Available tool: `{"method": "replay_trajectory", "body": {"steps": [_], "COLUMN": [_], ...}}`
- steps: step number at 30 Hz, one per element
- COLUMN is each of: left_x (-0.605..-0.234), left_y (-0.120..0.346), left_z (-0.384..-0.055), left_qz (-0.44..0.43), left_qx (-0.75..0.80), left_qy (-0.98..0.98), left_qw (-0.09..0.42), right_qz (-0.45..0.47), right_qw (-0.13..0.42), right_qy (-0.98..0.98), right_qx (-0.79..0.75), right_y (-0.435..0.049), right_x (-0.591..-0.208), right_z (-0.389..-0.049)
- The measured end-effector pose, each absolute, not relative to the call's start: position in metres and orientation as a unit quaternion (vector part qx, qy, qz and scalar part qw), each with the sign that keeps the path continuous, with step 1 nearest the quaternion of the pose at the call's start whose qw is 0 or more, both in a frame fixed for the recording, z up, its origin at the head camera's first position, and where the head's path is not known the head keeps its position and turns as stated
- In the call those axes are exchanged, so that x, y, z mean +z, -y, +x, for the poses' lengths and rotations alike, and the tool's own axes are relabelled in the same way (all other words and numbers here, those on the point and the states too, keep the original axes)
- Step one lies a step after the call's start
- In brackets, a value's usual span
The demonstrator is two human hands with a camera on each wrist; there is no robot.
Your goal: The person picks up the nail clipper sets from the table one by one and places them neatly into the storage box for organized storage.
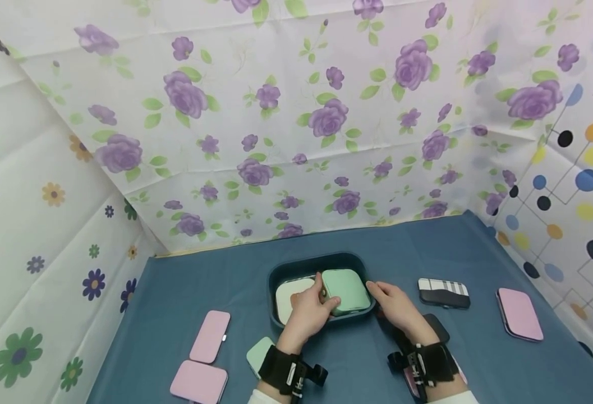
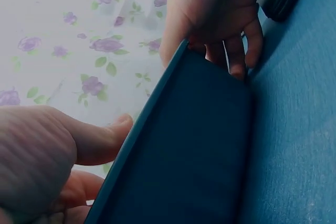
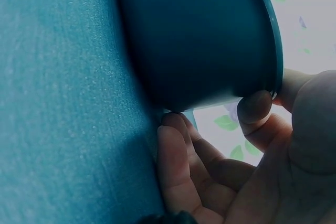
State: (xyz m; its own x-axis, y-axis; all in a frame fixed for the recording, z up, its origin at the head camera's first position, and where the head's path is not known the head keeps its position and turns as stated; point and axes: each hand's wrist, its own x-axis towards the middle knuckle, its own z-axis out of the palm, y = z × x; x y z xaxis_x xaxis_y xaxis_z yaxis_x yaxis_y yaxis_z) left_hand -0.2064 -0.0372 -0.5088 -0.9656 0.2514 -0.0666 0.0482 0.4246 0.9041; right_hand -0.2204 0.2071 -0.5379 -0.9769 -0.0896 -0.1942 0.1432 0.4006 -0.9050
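A dark blue rectangular bin (image 1: 318, 260) stands on the blue cloth in the head view. Side by side inside it lie a cream rounded case (image 1: 284, 296) and a mint-green rounded case (image 1: 348, 289). My left hand (image 1: 307, 310) reaches over the bin's front and holds the mint-green case by its left edge, thumb near the front corner. In the left wrist view its lower fingers are partly hidden behind the bin wall. At the right end, my right hand (image 3: 262, 150) pinches the bin's rim between thumb and index finger, its other fingers low beside the wall.
Pink cases (image 1: 210, 336) lie at the front left, with a mint-green one (image 1: 261, 356) partly behind the left wrist. To the right are a black-and-white striped case (image 1: 444, 293) and another pink case (image 1: 520, 314). Dark items lie under the right forearm. Patterned sheets (image 1: 296, 140) border the table.
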Motion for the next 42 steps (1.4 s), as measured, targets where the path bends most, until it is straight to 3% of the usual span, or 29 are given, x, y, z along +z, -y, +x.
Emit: {"method": "replay_trajectory", "body": {"steps": [12, 23, 42], "left_x": [-0.5093, -0.5105, -0.5144], "left_y": [0.0348, 0.0282, 0.0293], "left_z": [-0.2079, -0.2044, -0.2105], "left_qz": [0.123, 0.113, 0.129], "left_qx": [0.384, 0.402, 0.405], "left_qy": [-0.915, -0.908, -0.904], "left_qw": [0.005, 0.012, -0.047], "right_qz": [0.02, 0.021, 0.024], "right_qw": [0.11, 0.113, 0.095], "right_qy": [-0.829, -0.829, -0.853], "right_qx": [-0.549, -0.547, -0.513], "right_y": [-0.2089, -0.2083, -0.2049], "right_x": [-0.5391, -0.5391, -0.5346], "right_z": [-0.2217, -0.2213, -0.2227]}}
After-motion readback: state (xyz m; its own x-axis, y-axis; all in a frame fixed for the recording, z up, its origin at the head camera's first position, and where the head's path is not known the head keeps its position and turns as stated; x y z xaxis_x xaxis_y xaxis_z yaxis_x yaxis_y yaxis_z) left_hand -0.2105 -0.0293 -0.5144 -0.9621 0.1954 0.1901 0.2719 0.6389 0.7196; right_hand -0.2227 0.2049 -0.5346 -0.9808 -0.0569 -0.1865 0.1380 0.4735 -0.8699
